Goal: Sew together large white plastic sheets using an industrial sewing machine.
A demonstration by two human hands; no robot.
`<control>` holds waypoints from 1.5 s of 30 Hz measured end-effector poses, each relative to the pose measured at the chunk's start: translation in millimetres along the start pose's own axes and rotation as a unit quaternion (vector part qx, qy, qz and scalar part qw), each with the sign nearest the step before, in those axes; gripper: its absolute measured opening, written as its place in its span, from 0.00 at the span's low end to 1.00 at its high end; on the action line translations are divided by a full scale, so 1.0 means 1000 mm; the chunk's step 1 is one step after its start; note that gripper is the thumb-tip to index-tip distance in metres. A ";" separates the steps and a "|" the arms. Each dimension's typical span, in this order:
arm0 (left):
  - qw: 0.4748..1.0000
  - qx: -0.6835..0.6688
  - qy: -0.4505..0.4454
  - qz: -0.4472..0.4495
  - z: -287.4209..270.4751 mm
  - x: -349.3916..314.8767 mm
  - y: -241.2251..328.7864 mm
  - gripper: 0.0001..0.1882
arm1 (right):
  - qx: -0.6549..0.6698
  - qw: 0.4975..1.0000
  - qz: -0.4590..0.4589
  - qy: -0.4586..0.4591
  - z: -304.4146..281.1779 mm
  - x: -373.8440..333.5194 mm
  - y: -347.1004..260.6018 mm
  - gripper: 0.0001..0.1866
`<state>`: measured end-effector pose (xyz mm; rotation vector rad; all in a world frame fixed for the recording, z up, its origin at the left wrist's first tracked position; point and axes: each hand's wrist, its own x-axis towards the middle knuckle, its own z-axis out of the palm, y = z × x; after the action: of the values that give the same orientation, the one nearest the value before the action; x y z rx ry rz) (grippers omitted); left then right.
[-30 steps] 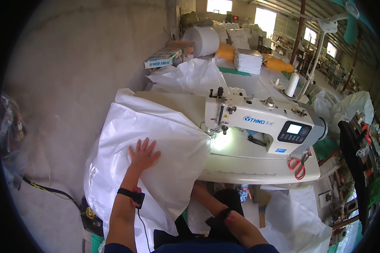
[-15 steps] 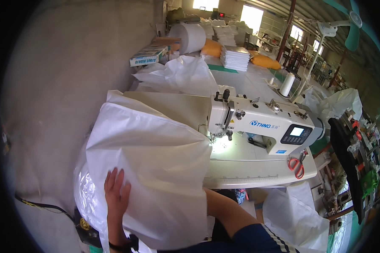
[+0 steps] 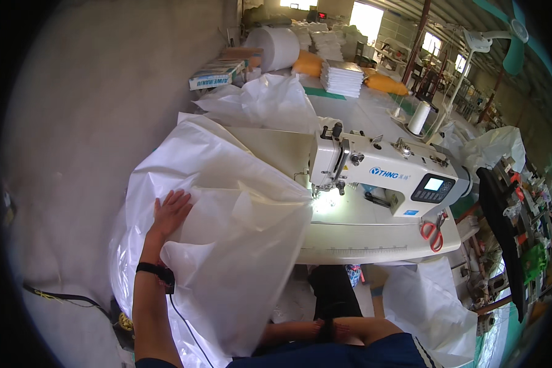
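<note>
A large white plastic-like sheet [image 3: 208, 221] drapes off the left side of the sewing machine [image 3: 380, 165]. One corner of it reaches under the needle area, where the machine's lamp glows. My left hand [image 3: 172, 213] lies flat on the sheet's upper left part, fingers stretched out. A black band with a thin cable sits on that wrist. My right forearm comes in low and runs leftward across my body. Its far end goes behind the sheet's lower edge, so my right hand and whatever it touches are hidden.
Red-handled scissors [image 3: 433, 233] lie on the machine bed's right end. Another white sheet [image 3: 423, 300] hangs at the lower right. Behind the machine are a thread cone [image 3: 418, 118], a stack of folded white pieces [image 3: 342, 80] and a big white roll [image 3: 276, 49]. A wall stands at left.
My left hand has slid forward, up the sheet. My right arm has dropped from beside the machine bed to low in front of me. The sheet's folds and far edge have shifted.
</note>
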<state>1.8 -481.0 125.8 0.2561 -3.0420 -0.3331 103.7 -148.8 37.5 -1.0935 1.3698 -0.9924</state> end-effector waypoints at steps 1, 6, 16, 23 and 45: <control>1.000 -0.002 0.007 -0.003 0.001 -0.004 -0.001 0.23 | 0.014 0.998 -0.003 -0.065 0.019 -0.009 0.004 0.27; 0.997 0.080 -0.003 -0.006 -0.009 -0.026 0.005 0.22 | 0.293 0.947 -0.049 -0.120 0.043 -0.071 0.035 0.40; 0.927 -0.269 0.143 0.219 -0.029 -0.181 0.232 0.08 | 0.418 0.846 0.023 0.329 0.040 -0.059 0.024 0.28; 0.980 -0.038 0.189 0.052 0.028 -0.200 0.242 0.30 | 0.248 0.963 -0.021 0.107 0.054 -0.119 0.045 0.28; 0.959 -0.077 -0.166 0.216 0.084 -0.284 0.297 0.07 | 0.016 0.837 0.043 0.545 0.014 -0.113 0.033 0.21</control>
<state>226.7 -128.8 94.6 -0.5192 -3.2429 -0.6266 115.6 -30.7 30.9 -0.3540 2.2459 -1.6723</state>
